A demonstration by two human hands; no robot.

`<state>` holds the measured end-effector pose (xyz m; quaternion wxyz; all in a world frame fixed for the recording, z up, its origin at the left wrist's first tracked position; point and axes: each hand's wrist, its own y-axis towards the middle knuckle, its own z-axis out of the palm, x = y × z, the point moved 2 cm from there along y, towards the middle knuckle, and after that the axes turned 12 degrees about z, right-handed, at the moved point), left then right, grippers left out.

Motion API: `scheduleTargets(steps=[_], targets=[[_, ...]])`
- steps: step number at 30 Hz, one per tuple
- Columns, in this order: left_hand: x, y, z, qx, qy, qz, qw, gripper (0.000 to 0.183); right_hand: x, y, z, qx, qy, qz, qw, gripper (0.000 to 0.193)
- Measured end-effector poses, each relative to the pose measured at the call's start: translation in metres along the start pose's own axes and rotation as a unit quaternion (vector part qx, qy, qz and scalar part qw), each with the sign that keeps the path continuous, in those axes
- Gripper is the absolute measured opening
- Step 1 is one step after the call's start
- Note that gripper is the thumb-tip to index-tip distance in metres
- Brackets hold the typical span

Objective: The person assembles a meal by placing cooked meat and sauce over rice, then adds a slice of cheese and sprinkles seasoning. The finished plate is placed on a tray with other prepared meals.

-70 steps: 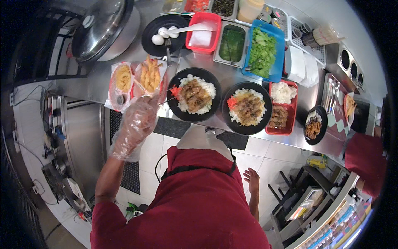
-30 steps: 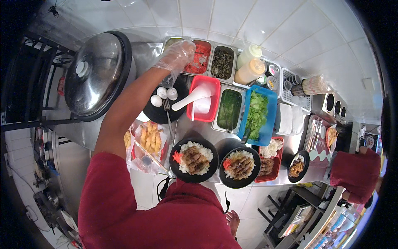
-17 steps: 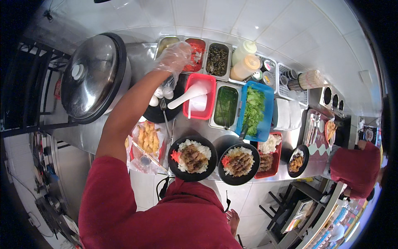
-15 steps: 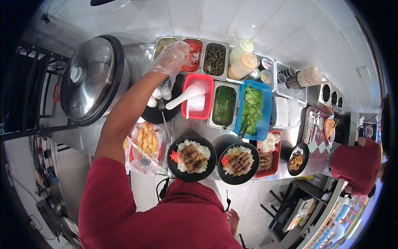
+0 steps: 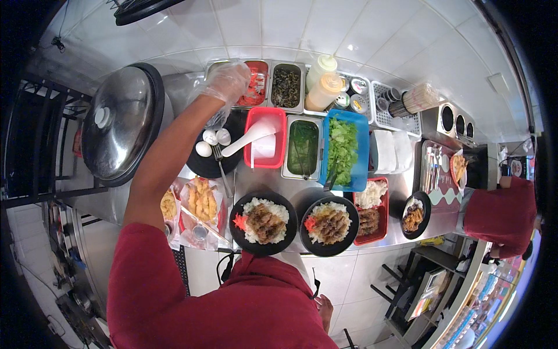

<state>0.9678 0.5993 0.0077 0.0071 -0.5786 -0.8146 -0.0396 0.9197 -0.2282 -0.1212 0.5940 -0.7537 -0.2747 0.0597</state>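
My left hand (image 5: 228, 81), in a clear plastic glove, is over the metal tray of red pickled ginger (image 5: 256, 87) at the back of the counter. Its fingers point down and are hidden, so whether they hold ginger does not show. White eggs (image 5: 209, 139) and a fork (image 5: 220, 160) lie on a black plate under my forearm. Beside it, a white rice paddle (image 5: 247, 139) rests in a red tub (image 5: 282, 131). At the front edge stand two black bowls of rice, meat and ginger, a left bowl (image 5: 290, 238) and a right bowl (image 5: 305, 235). My right hand (image 5: 326, 308) hangs low, loosely open.
A large lidded pot (image 5: 122, 122) stands left. Fried food (image 5: 200, 200) sits in lined baskets at the front. Seaweed (image 5: 286, 86), sauce bottles (image 5: 325, 90) and a blue tub of lettuce (image 5: 360, 154) are farther right. Another person (image 5: 503, 221) is at the far right.
The whole view has shifted, and the counter items sit farther left in it. My left hand stays at the ginger tray; my right hand still hangs low.
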Motion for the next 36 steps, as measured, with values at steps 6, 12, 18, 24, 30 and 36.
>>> scheduleTargets(steps=[6,12,18,24,30,36], targets=[[0.003,-0.01,0.034,0.016,-0.046,0.016,0.999,0.012,-0.007,0.003,0.004,0.001,-0.032,0.005,0.999,0.046],[-0.011,-0.005,0.043,-0.153,-0.077,-0.014,0.985,0.011,-0.007,-0.006,0.0,-0.009,-0.001,0.01,1.0,0.049],[0.026,-0.011,0.076,-0.113,-0.132,-0.065,0.983,0.017,-0.004,-0.003,0.002,0.002,-0.014,-0.006,1.0,0.052],[0.01,-0.014,0.051,-0.133,-0.166,-0.051,0.976,0.02,-0.012,0.0,0.0,0.008,-0.017,-0.012,1.0,0.055],[0.031,0.001,0.086,-0.114,-0.085,-0.056,0.988,0.021,-0.007,0.006,0.0,0.009,-0.005,-0.006,1.0,0.045],[0.046,0.008,0.127,-0.105,0.064,0.089,0.988,0.029,-0.007,0.003,-0.002,-0.01,0.005,-0.005,1.0,0.046]])
